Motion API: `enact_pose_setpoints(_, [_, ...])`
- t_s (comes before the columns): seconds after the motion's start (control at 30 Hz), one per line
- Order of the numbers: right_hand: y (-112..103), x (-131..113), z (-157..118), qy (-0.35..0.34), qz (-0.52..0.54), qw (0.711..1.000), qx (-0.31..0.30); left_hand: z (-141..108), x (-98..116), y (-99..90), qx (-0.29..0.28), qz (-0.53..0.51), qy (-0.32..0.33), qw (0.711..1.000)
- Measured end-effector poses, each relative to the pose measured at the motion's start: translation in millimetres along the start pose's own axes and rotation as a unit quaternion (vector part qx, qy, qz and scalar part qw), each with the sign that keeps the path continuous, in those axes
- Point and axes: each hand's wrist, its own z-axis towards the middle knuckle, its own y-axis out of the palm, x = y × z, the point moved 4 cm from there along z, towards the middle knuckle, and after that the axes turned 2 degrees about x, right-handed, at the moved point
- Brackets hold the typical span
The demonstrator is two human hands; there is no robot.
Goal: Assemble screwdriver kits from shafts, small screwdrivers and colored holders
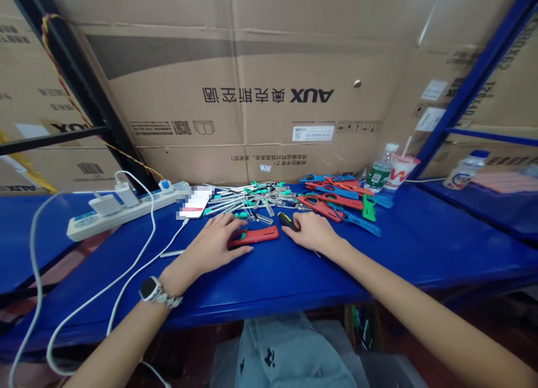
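Observation:
My left hand [211,243] lies on the blue tabletop with thumb and fingers around one end of a red plastic casing [263,234], long and slotted. A bit of green shows inside it. My right hand [314,231] is closed around a black-and-yellow handle [287,222], which looks like a screwdriver's; a thin tip shows below the hand. Behind both hands is a pile of thin metal rods with green parts [247,198]. Red, blue and green plastic casings [336,200] lie heaped beyond my right hand.
A white power strip [126,208] with plugs and trailing white cables [140,253] runs along the left. Next to it lies a phone [196,203]. At the back right stand a green-labelled bottle [378,175] and a cup with a straw [401,170]. Cardboard [269,51] walls the back.

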Motion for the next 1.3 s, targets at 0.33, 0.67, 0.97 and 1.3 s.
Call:
enact_pose_setpoints(0.33, [-13.1, -36.1, -13.7, -0.262, 0.060, 0.960, 0.079, 2.8, 3.4, 1.3, -0.008, -0.027, 0.050, 0.998])
enact_pose_setpoints(0.67, [-13.9, -17.9, 27.6, -0.275, 0.116, 0.952, 0.060, 40.0, -7.2, -20.8, 0.035, -0.011, 0.059, 0.998])
enact_pose_setpoints(0.97, [-38.6, 50.3, 88.3, -0.203, 0.064, 0.968, 0.133, 88.8, -67.4, -44.3, 0.338, 0.027, -0.066, 0.938])
enact_pose_setpoints(1.3, [-47.4, 74.9, 141.3, -0.204, 0.039, 0.971, 0.116, 171.5, -76.6, 22.0, 0.000, -0.048, -0.024, 0.999])
